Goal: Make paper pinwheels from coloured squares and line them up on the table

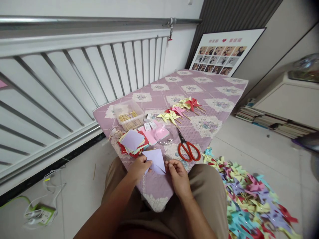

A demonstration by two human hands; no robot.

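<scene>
Clearly, the lilac sheet (pixel 156 158) is the piece to mind: it sits in front of the person, over the near corner of the cloth-covered table (pixel 156 187), with a slit visible toward its lower right corner. The left hand (pixel 141 167) grasps its left side, thumb on top. The right hand (pixel 177 174) is beside the right edge, thumb and fingertips drawn close together; whether they pinch a corner or some small item, I cannot tell.

To handle the sheet well, the left grip should stay light but firm near the middle — too much pressure would likely crease it — while the right fingers work by the slit without pulling, since thin paper may tear further there.

Just beyond, a stack of coloured paper (pixel 133 141) lies to the left and red-handled scissors (pixel 188 149) to the right. Between them, a clear round dish (pixel 161 136) holds small shiny bits, too tiny to identify. Behind the stack, a clear plastic tub (pixel 124 105) contains many thin wooden sticks — loose, mostly lying flat. Small white boxes (pixel 150 126) are next to it, contents hidden.
</scene>
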